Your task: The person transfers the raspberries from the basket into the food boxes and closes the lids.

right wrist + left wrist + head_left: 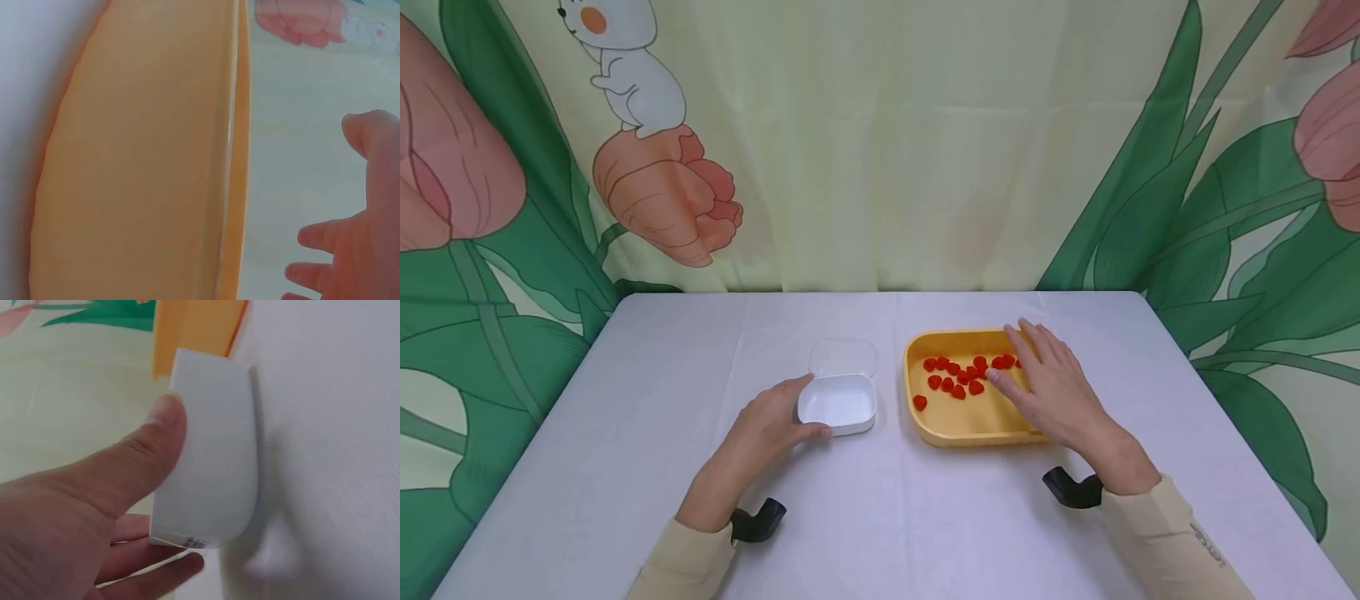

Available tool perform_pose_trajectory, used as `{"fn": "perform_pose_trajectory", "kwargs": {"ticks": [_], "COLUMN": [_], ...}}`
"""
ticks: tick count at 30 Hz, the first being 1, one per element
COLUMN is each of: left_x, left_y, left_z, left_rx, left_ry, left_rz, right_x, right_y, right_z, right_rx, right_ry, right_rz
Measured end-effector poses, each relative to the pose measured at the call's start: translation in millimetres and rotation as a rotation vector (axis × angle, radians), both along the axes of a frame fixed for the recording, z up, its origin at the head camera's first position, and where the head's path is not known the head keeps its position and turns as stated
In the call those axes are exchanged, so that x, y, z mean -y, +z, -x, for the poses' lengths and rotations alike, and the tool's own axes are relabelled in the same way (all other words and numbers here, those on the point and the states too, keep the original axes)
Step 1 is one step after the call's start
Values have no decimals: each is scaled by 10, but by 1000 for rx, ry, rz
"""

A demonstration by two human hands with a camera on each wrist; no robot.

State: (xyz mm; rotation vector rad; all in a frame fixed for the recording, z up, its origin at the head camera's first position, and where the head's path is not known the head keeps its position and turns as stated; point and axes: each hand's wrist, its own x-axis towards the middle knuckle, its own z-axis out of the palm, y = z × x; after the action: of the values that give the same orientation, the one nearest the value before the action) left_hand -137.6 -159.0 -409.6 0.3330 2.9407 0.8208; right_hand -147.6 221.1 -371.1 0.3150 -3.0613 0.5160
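My left hand [772, 423] holds a small white box [838, 402] by its left end. Its thumb lies along the near wall, and the other fingers reach around the end and far side, as the left wrist view shows of the box [212, 450]. The box's clear lid [844, 358] stands open at the back. To the right is a yellow tray [977, 432] with several small red pieces [958, 392], rounded and slightly heart-like. Over the tray's right part hovers my right hand [1056, 392], fingers spread and nothing held. That hand [369, 219] shows above the tray's rim in the right wrist view.
A white cloth covers the table [850, 517]. Behind it hangs a curtain [887, 167] printed with tulips and a white animal. Black wrist mounts [760, 521] stick out from both sleeves near the table's front.
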Motion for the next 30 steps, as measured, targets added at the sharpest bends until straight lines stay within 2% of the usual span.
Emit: {"fn": "perform_pose_trajectory", "kwargs": {"ticks": [4, 11, 15, 25, 30], "left_x": [10, -12, -26, -57, -73], "left_y": [-3, -24, -39, -78, -75], "left_z": [5, 14, -3, -107, -103], "left_rx": [3, -5, 20, 83, 61], "left_ry": [33, 26, 31, -27, -31], "left_rz": [-24, -38, -44, -27, -35], "right_x": [43, 96, 133, 141, 125], "right_y": [-28, -85, -114, -143, -151], "right_z": [42, 111, 111, 111, 132], "right_rx": [15, 29, 24, 33, 56], "right_ry": [1, -22, -40, -61, -73], "right_rz": [58, 181, 211, 246, 291]}}
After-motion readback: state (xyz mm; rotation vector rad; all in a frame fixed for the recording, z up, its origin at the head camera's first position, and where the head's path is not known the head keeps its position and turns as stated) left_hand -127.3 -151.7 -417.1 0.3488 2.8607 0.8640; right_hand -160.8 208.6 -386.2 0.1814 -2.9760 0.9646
